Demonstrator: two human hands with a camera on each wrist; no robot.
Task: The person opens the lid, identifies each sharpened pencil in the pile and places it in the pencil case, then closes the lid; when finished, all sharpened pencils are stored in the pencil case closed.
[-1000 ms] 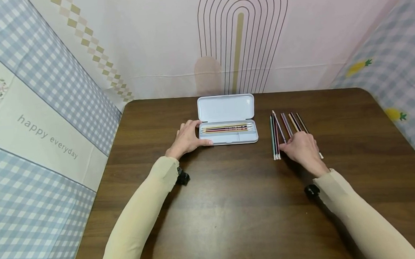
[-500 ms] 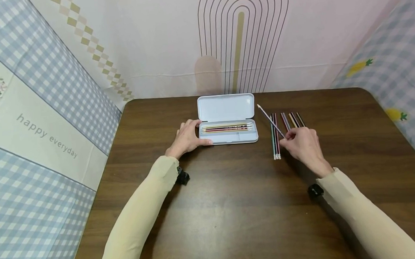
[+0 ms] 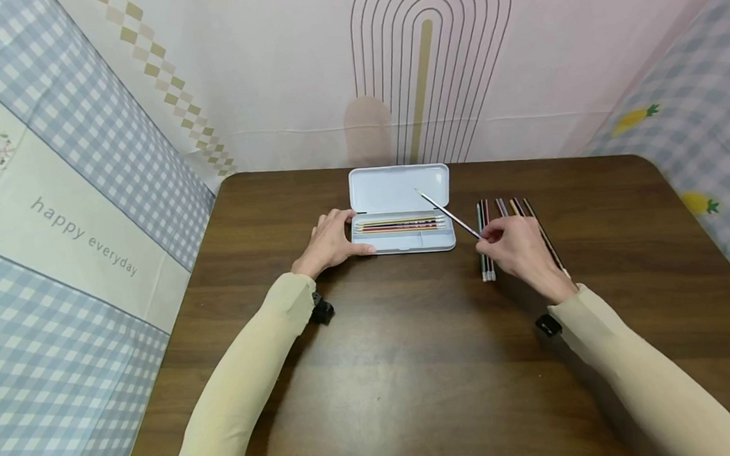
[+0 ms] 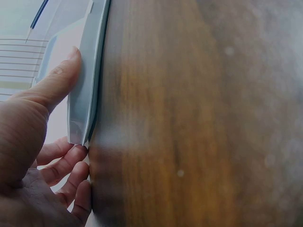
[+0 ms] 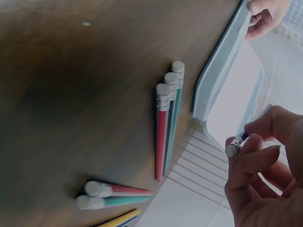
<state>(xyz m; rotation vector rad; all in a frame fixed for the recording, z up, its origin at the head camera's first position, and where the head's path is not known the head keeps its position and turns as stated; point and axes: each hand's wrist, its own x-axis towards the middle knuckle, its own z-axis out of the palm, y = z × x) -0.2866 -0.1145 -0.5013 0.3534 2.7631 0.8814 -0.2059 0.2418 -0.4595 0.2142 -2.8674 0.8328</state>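
An open white pencil case (image 3: 403, 243) lies near the table's back edge, its lid (image 3: 394, 188) tipped back. Several pencils (image 3: 396, 225) fill its rear compartment, below the hinge. My left hand (image 3: 330, 243) grips the case's left end, thumb along the front and fingers curled at the side. My right hand (image 3: 517, 246) pinches a dark-shafted pencil (image 3: 448, 214) near its white eraser end, which shows in the right wrist view. This pencil is raised, its tip pointing left over the case. Under and beside the right hand lie several loose pencils (image 3: 483, 259), partly hidden.
The brown wooden table (image 3: 380, 366) stretches out in front of the case. Patterned cloth hangs behind it and at both sides. More loose pencils (image 5: 118, 196) with white erasers lie right of the nearest group.
The right hand has lifted a pencil from the loose ones and carried it left, its tip swinging over the case. The left hand stays on the case.
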